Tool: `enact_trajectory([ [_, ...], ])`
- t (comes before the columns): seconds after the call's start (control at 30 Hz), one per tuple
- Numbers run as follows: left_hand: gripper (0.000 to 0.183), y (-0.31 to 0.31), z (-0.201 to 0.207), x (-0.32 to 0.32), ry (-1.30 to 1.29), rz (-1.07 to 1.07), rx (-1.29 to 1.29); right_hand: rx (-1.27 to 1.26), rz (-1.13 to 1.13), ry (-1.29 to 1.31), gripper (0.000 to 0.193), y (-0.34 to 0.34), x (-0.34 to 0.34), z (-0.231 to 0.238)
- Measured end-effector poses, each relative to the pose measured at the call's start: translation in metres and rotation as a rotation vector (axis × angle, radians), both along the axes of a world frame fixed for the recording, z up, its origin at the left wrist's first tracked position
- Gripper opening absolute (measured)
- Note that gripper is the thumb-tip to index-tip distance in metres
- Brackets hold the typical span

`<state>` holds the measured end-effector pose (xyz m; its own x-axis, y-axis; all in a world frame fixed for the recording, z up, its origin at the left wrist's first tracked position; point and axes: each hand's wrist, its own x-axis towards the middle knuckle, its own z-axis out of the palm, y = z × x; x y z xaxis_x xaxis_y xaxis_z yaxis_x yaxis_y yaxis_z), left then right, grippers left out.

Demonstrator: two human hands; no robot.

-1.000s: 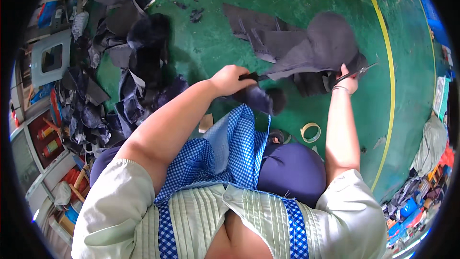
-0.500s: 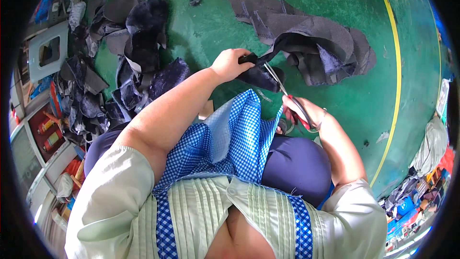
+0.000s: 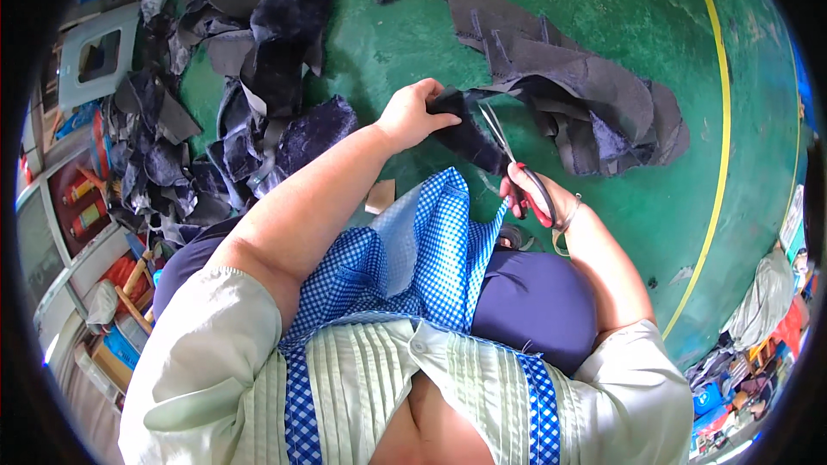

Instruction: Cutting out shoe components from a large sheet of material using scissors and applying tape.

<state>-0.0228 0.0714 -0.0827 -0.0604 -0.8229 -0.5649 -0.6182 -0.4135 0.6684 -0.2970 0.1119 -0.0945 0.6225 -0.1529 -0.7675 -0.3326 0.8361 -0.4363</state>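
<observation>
A: Where is the dark fabric piece point(image 3: 472, 139) held?

B: It is gripped near its upper end by the left hand point(image 3: 411, 117), with the thumb laid along it and the fingers closed round its edge; the fingertips are hidden. The rest is left hanging down toward the right hand point(image 3: 544, 195), in the space between the two.

A: And what is grasped by the right one?

B: The scissors point(image 3: 514, 160), with red and black handles. The fingers are curled around the handles, and the blades are pointed up and to the left, slightly parted.

A: Is any cloth caught between the blades?

B: That cannot be told. The tips are seen close to the held fabric, just below a narrow dark strip that is stretched from the left hand toward the right.

A: To what is that strip led?

B: To the bunch of dark grey fabric pieces point(image 3: 594, 77), which is spread on the green floor point(image 3: 379, 52), beyond the right hand and to the right of the left.

A: What is found on the other side?

B: A heap of dark fabric point(image 3: 280, 43) is piled on the floor, left of the left hand and well apart from the scissors.
</observation>
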Motion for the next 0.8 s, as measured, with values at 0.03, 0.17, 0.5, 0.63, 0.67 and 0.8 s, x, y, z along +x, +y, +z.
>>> enact_trajectory([
  [0.03,0.048,0.001,0.000,0.001,0.034,-0.019,0.007,-0.049,0.043,-0.012,0.061,-0.002,0.001,0.002],
  [0.17,0.050,0.005,0.003,-0.002,-0.014,-0.086,-0.024,-0.066,0.075,-0.010,0.061,-0.019,0.020,0.009],
  [0.5,0.026,0.021,0.045,-0.036,-0.165,0.172,-0.649,-0.135,-0.171,0.099,0.058,-0.056,0.059,0.057],
  [0.63,0.027,0.028,0.099,-0.036,-0.060,-0.063,-0.942,0.315,-0.452,-0.077,0.046,-0.071,0.106,0.103],
  [0.67,0.027,0.033,0.108,-0.036,-0.031,-0.201,-0.958,0.272,-0.474,-0.095,0.030,-0.073,0.109,0.111],
  [0.8,0.042,0.038,0.137,-0.010,-0.058,-0.294,-1.065,-0.340,-0.255,0.208,0.025,-0.101,0.104,0.134],
])
